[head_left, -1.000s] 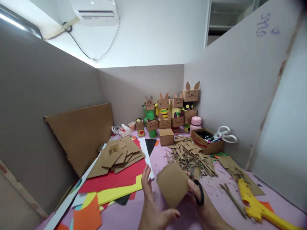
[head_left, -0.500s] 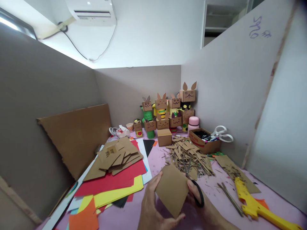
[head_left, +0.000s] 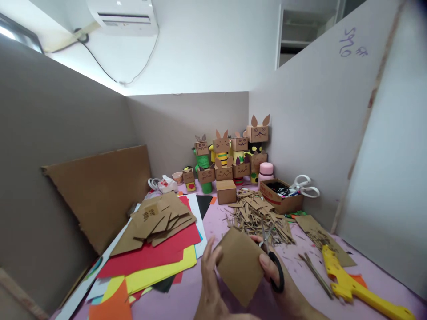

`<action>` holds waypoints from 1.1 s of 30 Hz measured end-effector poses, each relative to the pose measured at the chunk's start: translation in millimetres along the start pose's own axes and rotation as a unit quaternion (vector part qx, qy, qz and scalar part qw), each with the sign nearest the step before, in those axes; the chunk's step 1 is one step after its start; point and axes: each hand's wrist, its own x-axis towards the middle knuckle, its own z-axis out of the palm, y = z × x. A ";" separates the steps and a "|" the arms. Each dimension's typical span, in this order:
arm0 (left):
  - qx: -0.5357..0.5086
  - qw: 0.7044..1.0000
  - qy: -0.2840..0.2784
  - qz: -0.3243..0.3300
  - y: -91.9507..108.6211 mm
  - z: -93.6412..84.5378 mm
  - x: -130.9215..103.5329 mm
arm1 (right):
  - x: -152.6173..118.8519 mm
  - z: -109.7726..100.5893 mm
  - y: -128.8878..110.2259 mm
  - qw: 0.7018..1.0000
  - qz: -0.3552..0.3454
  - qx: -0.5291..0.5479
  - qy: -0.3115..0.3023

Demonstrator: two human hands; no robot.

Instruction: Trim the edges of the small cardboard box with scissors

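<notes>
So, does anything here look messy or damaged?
Yes: beyond the held cardboard piece, cardboard scraps lie in an untidy heap, straying over the pink tabletop. At the left, the leaning cardboard sheet looks damaged: its left edge is ragged rather than cleanly cut.

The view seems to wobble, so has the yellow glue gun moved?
No; judged by the cardboard sheet near it, the yellow glue gun hasn't shifted.

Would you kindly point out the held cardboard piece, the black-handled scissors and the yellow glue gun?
Cardboard piece (head_left: 240,266), head view: middle of its broad face.
Black-handled scissors (head_left: 282,273), head view: handle loop.
Yellow glue gun (head_left: 344,289), head view: middle of its body.
</notes>
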 end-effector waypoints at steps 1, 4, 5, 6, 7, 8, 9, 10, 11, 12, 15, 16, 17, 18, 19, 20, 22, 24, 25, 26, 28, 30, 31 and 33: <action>-0.066 0.995 0.035 -0.063 2.1 4.2 -0.1 | -0.5 1.1 -1.1 1.000 -0.024 -0.012 0.007; -0.269 0.919 0.111 -0.265 12.7 13.8 4.0 | -4.0 5.6 -1.0 0.999 -0.029 -0.028 -0.021; -0.328 0.877 0.120 -0.329 16.5 15.4 6.2 | -5.4 6.9 0.5 0.999 -0.017 -0.031 -0.040; -0.379 0.833 0.126 -0.382 19.9 16.0 8.2 | -6.6 7.8 2.7 0.998 -0.006 -0.036 -0.057; -0.426 0.791 0.131 -0.420 22.6 15.7 10.2 | -7.6 8.0 5.2 0.997 -0.002 -0.047 -0.069; -0.467 0.753 0.136 -0.443 24.7 14.4 11.9 | -8.3 7.4 7.9 0.995 -0.005 -0.067 -0.076; -0.498 0.722 0.144 -0.459 26.1 12.3 13.6 | -8.7 5.9 10.5 0.992 -0.014 -0.098 -0.076; -0.517 0.699 0.154 -0.469 27.1 9.4 15.4 | -8.9 3.5 12.5 0.988 -0.027 -0.137 -0.071; -0.524 0.684 0.163 -0.480 27.8 5.9 17.5 | -9.0 0.5 13.8 0.981 -0.042 -0.180 -0.063; -0.522 0.676 0.174 -0.490 28.5 2.1 20.0 | -8.9 -3.0 14.2 0.971 -0.058 -0.224 -0.054; -0.496 0.675 0.233 -0.494 31.5 -8.4 30.0 | -8.2 -12.1 8.7 0.935 -0.110 -0.326 -0.084; -0.488 0.676 0.257 -0.489 32.8 -11.0 33.7 | -7.9 -13.8 5.3 0.919 -0.128 -0.355 -0.111; -0.483 0.675 0.278 -0.485 34.2 -13.0 37.3 | -7.5 -14.7 1.6 0.901 -0.147 -0.386 -0.133; -0.480 0.674 0.290 -0.481 35.4 -14.6 40.3 | -7.2 -14.7 -2.0 0.881 -0.160 -0.419 -0.152; -0.479 0.675 0.293 -0.479 36.4 -15.7 42.5 | -7.1 -14.0 -5.0 0.862 -0.164 -0.449 -0.170; -0.476 0.680 0.290 -0.476 36.8 -16.5 43.8 | -7.1 -12.9 -7.1 0.844 -0.163 -0.476 -0.185; -0.476 0.697 0.272 -0.462 36.1 -16.8 43.3 | -7.4 -10.8 -8.4 0.815 -0.154 -0.516 -0.214; -0.479 0.714 0.250 -0.445 33.6 -15.4 39.3 | -8.0 -10.0 -6.4 0.793 -0.159 -0.540 -0.230; -0.482 0.720 0.239 -0.437 32.3 -13.9 36.6 | -8.3 -10.2 -4.7 0.785 -0.169 -0.549 -0.231; -0.486 0.726 0.228 -0.430 31.3 -12.1 33.9 | -8.6 -10.7 -2.9 0.778 -0.183 -0.556 -0.228; -0.490 0.729 0.218 -0.425 30.8 -7.7 29.4 | -9.2 -12.3 -0.3 0.761 -0.217 -0.568 -0.227; -0.496 0.721 0.232 -0.425 32.6 -4.0 27.3 | -9.7 -13.8 0.4 0.740 -0.255 -0.581 -0.223; -0.497 0.714 0.244 -0.428 34.1 -2.8 27.1 | -9.9 -14.3 -0.1 0.730 -0.273 -0.587 -0.219; -0.500 0.700 0.268 -0.434 36.7 -2.1 27.9 | -10.4 -14.4 -2.3 0.713 -0.301 -0.598 -0.209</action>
